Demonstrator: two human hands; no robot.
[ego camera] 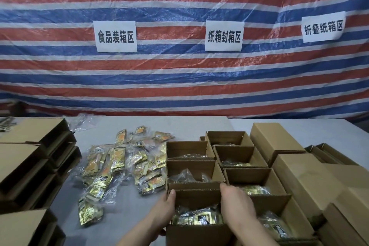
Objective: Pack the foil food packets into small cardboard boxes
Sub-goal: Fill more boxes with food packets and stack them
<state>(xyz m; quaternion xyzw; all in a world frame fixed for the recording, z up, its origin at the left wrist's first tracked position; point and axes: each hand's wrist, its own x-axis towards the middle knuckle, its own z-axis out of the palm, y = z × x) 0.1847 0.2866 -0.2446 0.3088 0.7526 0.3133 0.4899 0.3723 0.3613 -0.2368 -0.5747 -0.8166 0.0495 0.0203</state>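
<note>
The nearest open small cardboard box (199, 233) stands at the table's front edge with gold and black foil packets (197, 218) inside it. My left hand (165, 211) grips its left wall, thumb over the rim. My right hand (237, 203) grips its right wall near the far corner; its fingers are hidden behind the hand. A loose pile of gold foil packets (117, 164), some in clear bags, lies on the grey table (179, 126) to the left of the boxes.
Several more open boxes (191, 168) holding packets stand in two rows behind and to the right. Closed boxes (295, 175) crowd the right side, and stacked boxes (30, 158) fill the left edge. A striped tarp (179, 78) hangs behind the table.
</note>
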